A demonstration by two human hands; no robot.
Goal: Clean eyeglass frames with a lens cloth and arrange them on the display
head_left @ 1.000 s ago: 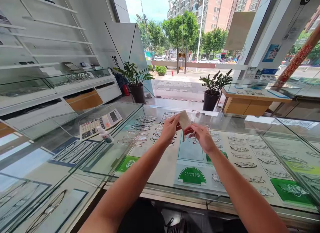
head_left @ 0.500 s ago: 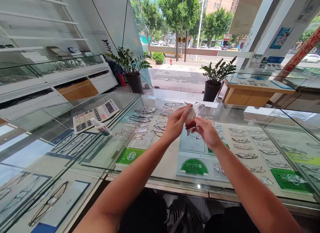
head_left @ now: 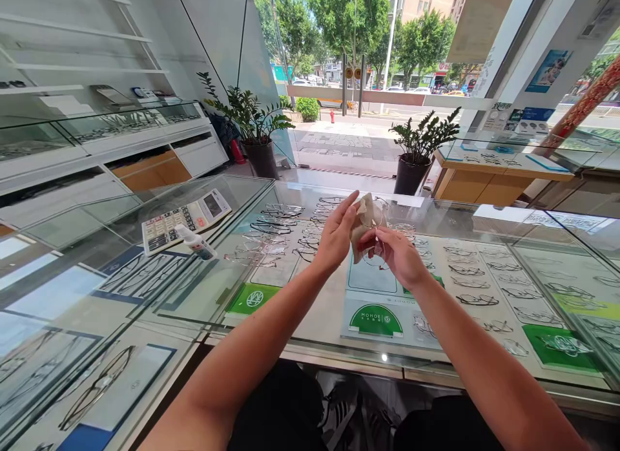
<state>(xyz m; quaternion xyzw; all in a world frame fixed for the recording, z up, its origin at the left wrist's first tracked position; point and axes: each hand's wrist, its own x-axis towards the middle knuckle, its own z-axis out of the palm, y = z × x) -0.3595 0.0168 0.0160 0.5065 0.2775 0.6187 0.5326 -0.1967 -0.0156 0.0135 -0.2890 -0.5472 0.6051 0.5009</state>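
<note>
Both hands are raised over the glass display counter [head_left: 290, 322]. My left hand [head_left: 336, 234] pinches a beige cleaning cloth [head_left: 367, 218] against a pair of thin-rimmed glasses [head_left: 380, 241]. My right hand [head_left: 397, 254] grips the glasses from the other side, fingers closed on the frame. The cloth covers part of one lens. Inside the case below lie rows of spectacle frames [head_left: 281, 234] and a green label card [head_left: 376, 320].
A calculator [head_left: 186, 220] and a small spray bottle [head_left: 195, 242] rest on the counter to the left. Two potted plants [head_left: 416, 154] stand by the open entrance. Wall shelves and another glass case [head_left: 111, 128] line the left; a wooden counter [head_left: 504, 173] is at right.
The view tilted down slightly. My left hand has shifted the cloth over the glasses, now bunched against the lens; my right hand stays on the frame.
</note>
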